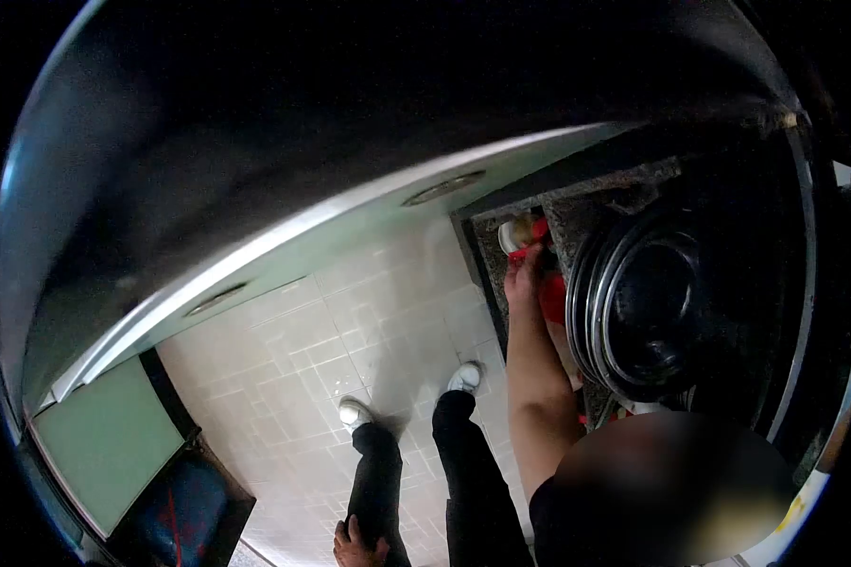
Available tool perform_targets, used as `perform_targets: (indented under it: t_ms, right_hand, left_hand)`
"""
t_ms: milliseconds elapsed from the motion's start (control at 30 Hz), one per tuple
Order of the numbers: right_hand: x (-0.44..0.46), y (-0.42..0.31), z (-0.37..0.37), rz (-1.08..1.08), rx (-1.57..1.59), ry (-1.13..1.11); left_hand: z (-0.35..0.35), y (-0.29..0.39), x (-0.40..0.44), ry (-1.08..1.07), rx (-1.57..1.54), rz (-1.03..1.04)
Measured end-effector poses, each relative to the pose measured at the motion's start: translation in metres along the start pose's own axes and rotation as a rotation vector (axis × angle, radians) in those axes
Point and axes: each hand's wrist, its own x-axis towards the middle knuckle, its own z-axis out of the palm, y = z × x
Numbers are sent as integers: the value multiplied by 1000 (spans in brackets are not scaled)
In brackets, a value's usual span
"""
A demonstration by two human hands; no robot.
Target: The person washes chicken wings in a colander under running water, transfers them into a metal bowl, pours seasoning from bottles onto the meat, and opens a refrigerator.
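My right hand [523,276] reaches into an open dark-framed cabinet or drawer at the upper right. Its fingers are closed at a small red item [518,254], beside a white rounded thing [509,236]. Another red object [552,298] lies just right of my wrist. Farther right stand several dark, shiny round pans or bowls with metal rims [603,312], nested together. At the bottom, my left hand [357,545] rests with fingers apart on my dark-trousered leg, holding nothing.
Pale tiled floor [293,378] lies under my white shoes [464,378]. A pale green panel with oval handles [442,188] runs diagonally above it. Another green panel [109,444] and a dark blue object [184,506] are at the lower left. A blurred patch covers the lower right.
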Motion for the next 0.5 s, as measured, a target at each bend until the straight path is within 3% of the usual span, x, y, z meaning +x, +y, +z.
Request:
perform_targets:
  t_ms: [100,167,200,267,333,400,500]
  right_hand:
    - [3,7,-12,144,1,-29]
    - [-39,-9,-19,261,-148,-11]
    - [-74,-22,-12,312,-246,35]
    - [-137,-24,-32,380,-423,-162]
    - [-193,-12,-82,306,-786,-291]
    - [-263,-32,-103,402,-638,-217]
    - [-327,-68,-132,709,-1001,-72]
  left_hand:
    - [-10,1,-1,112,18,122]
    - [-3,-4,1,-206,-20,-107]
    - [-5,-2,-3,-251,-15,-100]
    - [-7,2,-2,-199,-33,-88]
    - [-3,1,-2,-214,-34,-94]
    - [-2,-2,-8,-224,-37,-108]
    - [-4,0,-8,-235,10,-113]
